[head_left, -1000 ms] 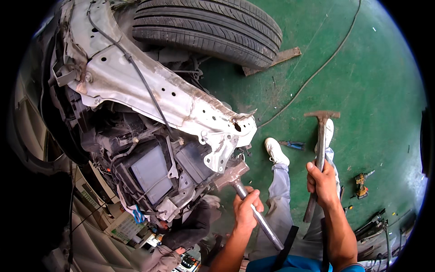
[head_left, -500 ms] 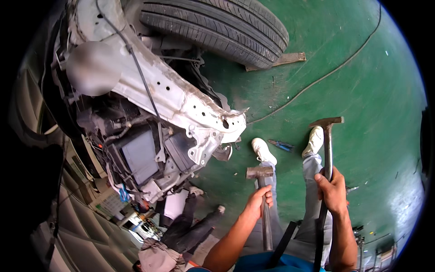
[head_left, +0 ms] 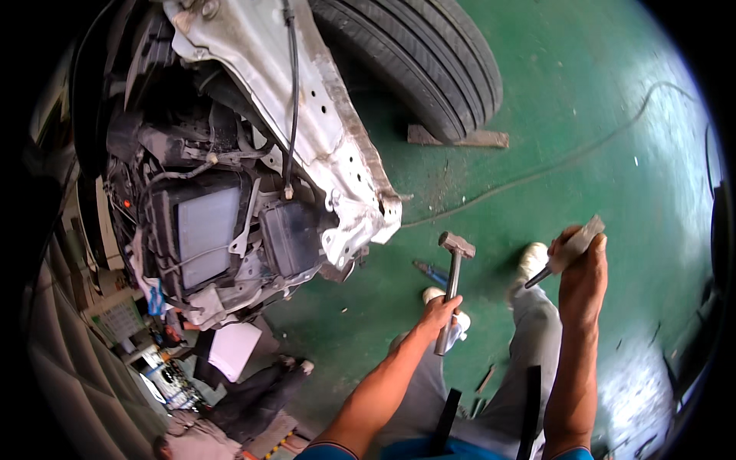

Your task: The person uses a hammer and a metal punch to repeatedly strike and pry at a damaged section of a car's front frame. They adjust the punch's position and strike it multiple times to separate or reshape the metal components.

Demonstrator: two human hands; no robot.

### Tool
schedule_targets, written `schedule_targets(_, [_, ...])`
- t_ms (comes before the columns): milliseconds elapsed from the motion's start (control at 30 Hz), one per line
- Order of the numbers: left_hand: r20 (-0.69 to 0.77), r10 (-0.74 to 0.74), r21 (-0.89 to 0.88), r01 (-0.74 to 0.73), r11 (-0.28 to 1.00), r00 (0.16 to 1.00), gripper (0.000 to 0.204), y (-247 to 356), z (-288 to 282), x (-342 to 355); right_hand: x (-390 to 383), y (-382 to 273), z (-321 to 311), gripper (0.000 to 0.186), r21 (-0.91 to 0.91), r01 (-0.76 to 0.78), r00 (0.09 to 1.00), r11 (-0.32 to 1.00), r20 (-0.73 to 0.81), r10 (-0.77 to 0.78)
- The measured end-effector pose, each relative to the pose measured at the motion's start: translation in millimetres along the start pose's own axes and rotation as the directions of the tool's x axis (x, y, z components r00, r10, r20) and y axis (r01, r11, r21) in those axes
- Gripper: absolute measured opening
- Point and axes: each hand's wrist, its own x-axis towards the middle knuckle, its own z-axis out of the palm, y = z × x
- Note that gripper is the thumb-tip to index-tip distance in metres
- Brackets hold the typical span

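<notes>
My left hand (head_left: pixel 441 311) is closed on the handle of a steel hammer (head_left: pixel 455 244), its head pointing up, right of the bare white body rail (head_left: pixel 322 138) of a partly stripped car front. My right hand (head_left: pixel 583 272), farther right, is closed on a second hammer (head_left: pixel 579 239), now foreshortened and blurred, its head raised near the fingers. Neither hammer touches the car. Blue-handled pliers (head_left: pixel 435 273) lie on the floor near my left shoe (head_left: pixel 456 322).
A car tyre (head_left: pixel 437 61) rests by a wooden board (head_left: pixel 491 139) on the green floor (head_left: pixel 575 176), crossed by a cable. The engine bay (head_left: pixel 207 222) fills the left. A co-worker in dark trousers (head_left: pixel 257 395) is at the lower left.
My right hand has lifted and turned its hammer from upright to foreshortened. My left hand's hammer head has risen in the picture. The view has turned, with the car rail now steeper.
</notes>
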Motion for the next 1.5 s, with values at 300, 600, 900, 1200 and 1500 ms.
schedule_targets(300, [-0.237, 0.218, -0.185, -0.264, 0.947, 0.947, 0.036, -47.3, 40.4, 227.9, 124.7, 68.8, -23.4, 0.036, 0.177, -0.310, 0.715, 0.934, 0.691, 0.106])
schedule_targets(600, [-0.461, 0.105, 0.227, 0.002, 0.974, 0.881, 0.039, -97.6, 56.7, 360.5, 216.9, 118.2, -78.6, 0.032, -0.280, -0.171, 0.692, 0.945, 0.649, 0.317])
schedule_targets(900, [-0.851, 0.340, 0.514, -0.766, 0.385, -0.400, 0.012, 112.2, 24.1, 14.3, 252.5, 150.0, -35.6, 0.028, 0.135, -0.447, 0.624, 0.884, 0.755, 0.201])
schedule_targets(1200, [-0.410, 0.665, 0.894, -0.129, 0.430, -0.625, 0.042, 229.0, 24.8, -154.0, 254.6, 161.3, 9.5, 0.024, 0.099, -0.557, 0.543, 0.825, 0.795, 0.271])
schedule_targets(1500, [-0.401, 0.730, 0.892, -0.054, 0.449, -0.553, 0.043, 244.8, 16.0, -141.7, 257.0, 179.9, 25.2, 0.025, 0.063, -0.613, 0.469, 0.788, 0.831, 0.298])
